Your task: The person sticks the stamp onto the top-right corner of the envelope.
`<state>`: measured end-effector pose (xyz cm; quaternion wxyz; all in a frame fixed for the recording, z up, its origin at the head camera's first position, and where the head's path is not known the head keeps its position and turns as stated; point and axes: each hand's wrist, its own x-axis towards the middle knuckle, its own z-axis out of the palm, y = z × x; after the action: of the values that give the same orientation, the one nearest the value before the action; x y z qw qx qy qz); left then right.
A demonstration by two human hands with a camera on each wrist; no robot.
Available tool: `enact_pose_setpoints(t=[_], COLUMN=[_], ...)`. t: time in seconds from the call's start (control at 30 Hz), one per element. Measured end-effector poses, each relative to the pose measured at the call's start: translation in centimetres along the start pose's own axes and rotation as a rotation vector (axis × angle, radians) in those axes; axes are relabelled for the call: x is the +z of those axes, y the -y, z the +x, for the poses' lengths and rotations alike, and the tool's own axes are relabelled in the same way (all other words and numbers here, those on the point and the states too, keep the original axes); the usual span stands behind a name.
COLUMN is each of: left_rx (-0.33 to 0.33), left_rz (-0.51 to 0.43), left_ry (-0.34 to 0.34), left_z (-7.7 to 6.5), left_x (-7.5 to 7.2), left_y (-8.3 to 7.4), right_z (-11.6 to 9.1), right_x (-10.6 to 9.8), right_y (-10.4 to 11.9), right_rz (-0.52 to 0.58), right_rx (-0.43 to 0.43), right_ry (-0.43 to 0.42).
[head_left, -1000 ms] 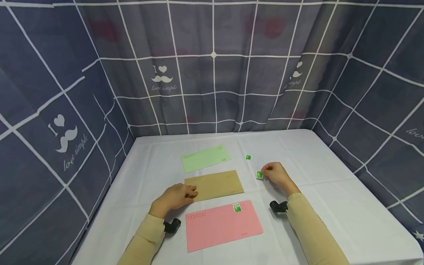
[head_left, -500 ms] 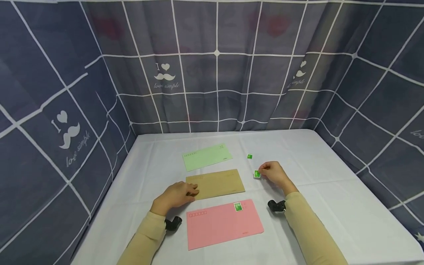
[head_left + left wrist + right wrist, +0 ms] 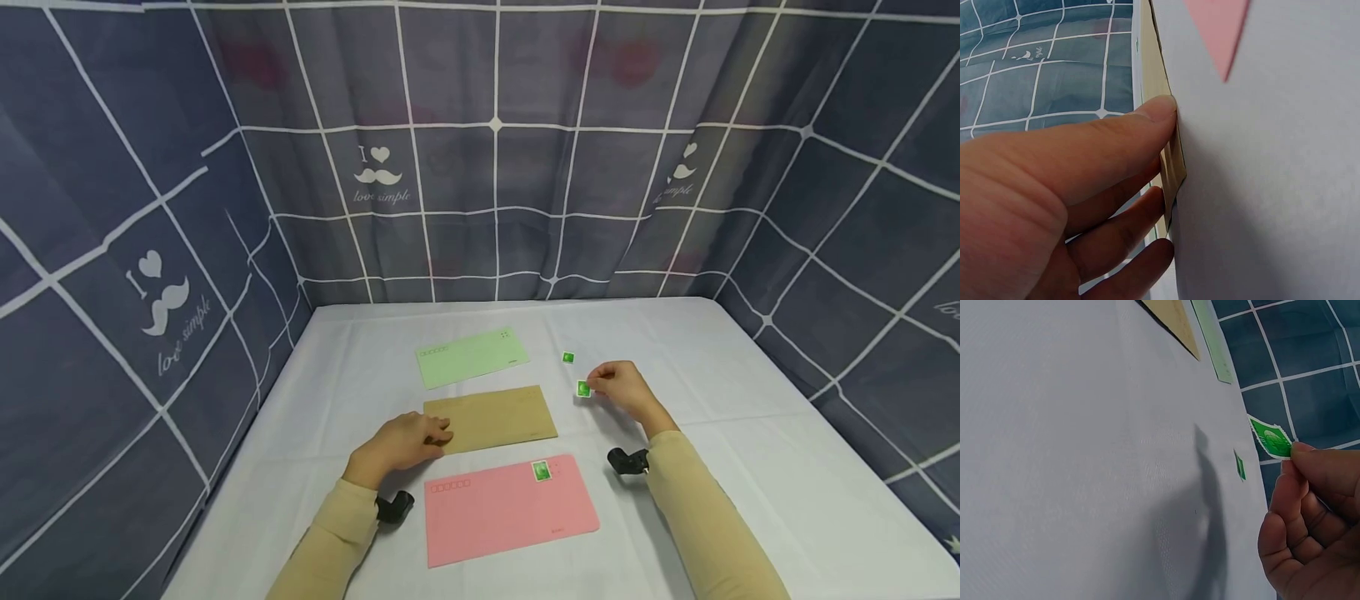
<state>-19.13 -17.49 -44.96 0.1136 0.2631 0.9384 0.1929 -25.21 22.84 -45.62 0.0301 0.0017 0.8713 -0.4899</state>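
Note:
My left hand (image 3: pixel 401 443) rests on the left end of a brown envelope (image 3: pixel 498 417), its thumb right at the near edge in the left wrist view. That end of the envelope (image 3: pixel 1175 156) looks slightly bent beside the fingers. My right hand (image 3: pixel 626 392) pinches a green postage stamp with a white border (image 3: pixel 1272 439) between thumb and fingers, held above the table to the right of the brown envelope. A second green stamp (image 3: pixel 568 357) lies farther back on the cloth. The pink envelope (image 3: pixel 502 521) in front bears a green stamp (image 3: pixel 542 471) near its upper right corner.
A light green envelope (image 3: pixel 472 358) lies behind the brown one. White cloth (image 3: pixel 675 333) covers the table, and a dark checked curtain (image 3: pixel 450 167) stands along its back and sides. Each wrist carries a small black camera (image 3: pixel 626 461).
My right hand, still pinching the stamp, has shifted slightly away from me. The left hand stays on the brown envelope. The head view itself has shifted a little.

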Motion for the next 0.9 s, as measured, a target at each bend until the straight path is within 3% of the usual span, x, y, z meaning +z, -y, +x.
enact_pose_setpoints(t=[0.57,0.9], left_rx=[-0.012,-0.028], left_rz=[0.028,0.019], left_ry=[0.002,-0.002], left_z=[0.12,0.23], left_x=[-0.12,-0.01], left_y=[0.04,-0.22], right_z=[0.35,0.71], right_x=[-0.37,-0.49], right_y=[-0.10,0.23], right_rz=[0.000,-0.008], right_rx=[-0.044,-0.023], right_ry=[0.059,0.056])
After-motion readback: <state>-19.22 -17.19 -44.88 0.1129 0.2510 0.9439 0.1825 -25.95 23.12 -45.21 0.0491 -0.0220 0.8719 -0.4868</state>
